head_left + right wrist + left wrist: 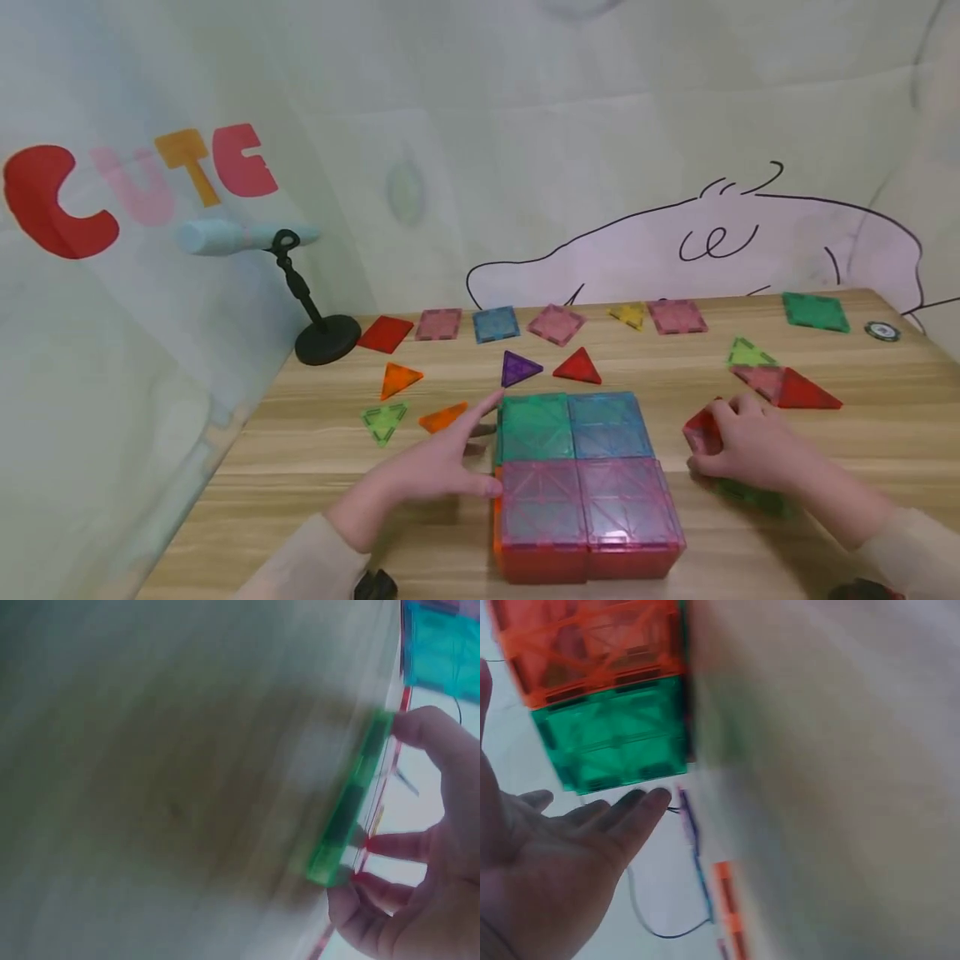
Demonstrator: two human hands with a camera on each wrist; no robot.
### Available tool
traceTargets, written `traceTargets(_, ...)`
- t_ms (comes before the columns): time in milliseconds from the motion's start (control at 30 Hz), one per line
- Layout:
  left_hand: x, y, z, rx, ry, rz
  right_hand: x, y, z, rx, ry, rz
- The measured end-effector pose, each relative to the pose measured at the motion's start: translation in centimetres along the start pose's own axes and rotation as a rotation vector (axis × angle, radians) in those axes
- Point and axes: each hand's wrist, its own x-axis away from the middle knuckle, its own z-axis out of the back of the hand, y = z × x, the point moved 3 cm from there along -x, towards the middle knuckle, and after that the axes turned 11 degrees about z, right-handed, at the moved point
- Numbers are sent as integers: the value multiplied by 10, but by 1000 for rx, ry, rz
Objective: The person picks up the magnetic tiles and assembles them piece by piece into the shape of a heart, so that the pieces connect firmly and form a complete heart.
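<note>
A low block of see-through magnetic tiles stands at the front middle, with green and blue tiles on its back top and pink ones on its front top. My left hand lies along its left side, fingers extended. In the left wrist view, those fingers are beside a green tile under an orange tile. My right hand pinches a red magnetic tile between thumb and fingertips, partly covering it. A green tile shows below that palm; in the right wrist view the green tile appears edge-on.
Loose square tiles, such as a blue one, line the table's back. Triangles, including an orange one and a purple one, lie behind and left of the block. A black stand is at back left, a small disc at back right.
</note>
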Motion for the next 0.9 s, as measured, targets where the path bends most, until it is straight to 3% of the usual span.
traceTargets(100,1,11,4,-25,47,-39,-5,-7,-3,15,46,7)
traceTargets(200,2,28,9,-61,73,-107,-7,-9,-3,-75,50,-5)
traceTargets(333,3,52,12,-129,76,-195,-5,-7,2,-348,38,-17)
traceTargets(467,5,69,13,-166,66,-235,0,-4,5,-677,25,-45)
traceTargets(567,5,78,12,-162,45,-260,5,2,6,-833,27,-59)
traceTargets(700,3,85,9,-150,14,-292,12,14,4,-949,16,-81)
traceTargets(900,1,85,8,-155,0,-284,16,25,2,-1030,-4,-121)
